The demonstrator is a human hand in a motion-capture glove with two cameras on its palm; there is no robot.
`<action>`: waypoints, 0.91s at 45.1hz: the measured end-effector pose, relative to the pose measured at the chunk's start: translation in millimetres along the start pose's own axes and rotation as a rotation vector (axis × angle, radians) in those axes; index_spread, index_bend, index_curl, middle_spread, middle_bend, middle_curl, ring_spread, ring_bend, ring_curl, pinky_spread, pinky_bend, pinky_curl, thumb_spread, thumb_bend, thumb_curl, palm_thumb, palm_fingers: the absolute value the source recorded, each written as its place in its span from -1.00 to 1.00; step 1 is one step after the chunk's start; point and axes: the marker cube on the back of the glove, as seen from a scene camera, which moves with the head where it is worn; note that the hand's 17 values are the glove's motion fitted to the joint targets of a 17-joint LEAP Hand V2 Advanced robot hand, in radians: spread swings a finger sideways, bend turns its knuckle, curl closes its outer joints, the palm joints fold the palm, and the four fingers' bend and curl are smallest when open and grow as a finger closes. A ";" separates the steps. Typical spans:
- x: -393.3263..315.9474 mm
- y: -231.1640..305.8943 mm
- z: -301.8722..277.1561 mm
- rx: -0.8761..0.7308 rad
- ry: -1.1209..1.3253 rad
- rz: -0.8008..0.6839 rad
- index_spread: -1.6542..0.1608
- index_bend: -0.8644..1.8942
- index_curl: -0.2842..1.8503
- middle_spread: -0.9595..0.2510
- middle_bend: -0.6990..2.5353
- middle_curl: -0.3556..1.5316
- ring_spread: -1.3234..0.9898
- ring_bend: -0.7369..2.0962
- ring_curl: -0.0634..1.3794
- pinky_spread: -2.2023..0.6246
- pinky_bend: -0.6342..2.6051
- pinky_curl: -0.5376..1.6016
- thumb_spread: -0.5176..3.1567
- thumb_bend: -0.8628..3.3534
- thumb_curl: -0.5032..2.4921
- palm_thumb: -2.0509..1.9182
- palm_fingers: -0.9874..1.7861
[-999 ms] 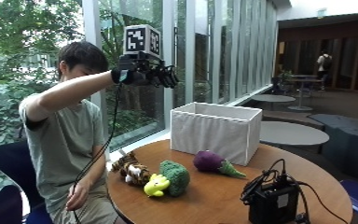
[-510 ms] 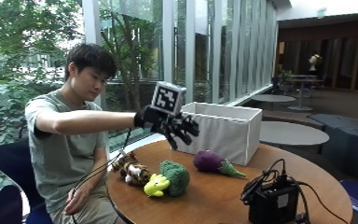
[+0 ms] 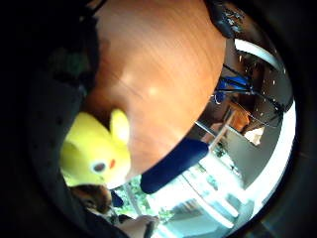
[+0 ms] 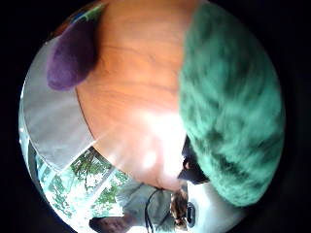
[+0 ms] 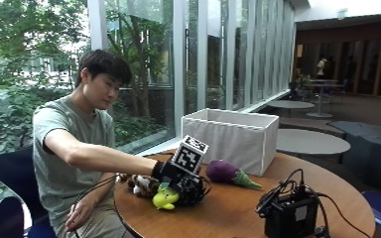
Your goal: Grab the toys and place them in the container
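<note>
In the outside view my gloved right hand (image 5: 181, 187) is down on the round wooden table (image 5: 236, 218), covering the green plush toy, with its fingers curled down round it. That green toy (image 4: 233, 107) fills much of the thumb side palm view. A yellow plush toy (image 5: 165, 198) (image 3: 94, 153) lies right beside the hand on the person's side. Next to it is a brown toy (image 5: 143, 184). A purple eggplant toy (image 5: 224, 172) (image 4: 73, 53) lies in front of the white fabric container (image 5: 230, 139), which stands open at the table's far edge.
A black device (image 5: 289, 215) with cables sits on the near right of the table. The person's bare left hand (image 5: 78, 215) rests on their lap. A blue chair (image 3: 173, 166) stands beside the table. Windows run behind the container.
The right hand has come down from head height, past the front of the container, onto the green toy. The toys and the container have stayed put.
</note>
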 end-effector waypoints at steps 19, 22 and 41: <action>-36.8 16.7 -74.9 0.195 0.185 -0.174 0.44 0.04 -0.51 0.22 -0.11 -0.11 -0.16 0.30 -0.30 0.29 0.03 -0.15 -0.31 -0.44 -0.30 0.39 0.44; -48.5 38.5 -113.9 0.245 0.250 -0.274 0.42 0.09 -0.48 0.19 -0.07 -0.07 -0.18 0.30 -0.27 0.28 0.03 -0.13 -0.36 -0.44 -0.28 0.40 0.44; -236.7 173.1 -327.9 0.628 0.008 -0.384 0.37 0.29 -0.28 0.09 0.05 0.15 -0.22 0.37 -0.12 0.28 0.07 -0.07 -0.60 -0.44 -0.17 0.40 0.36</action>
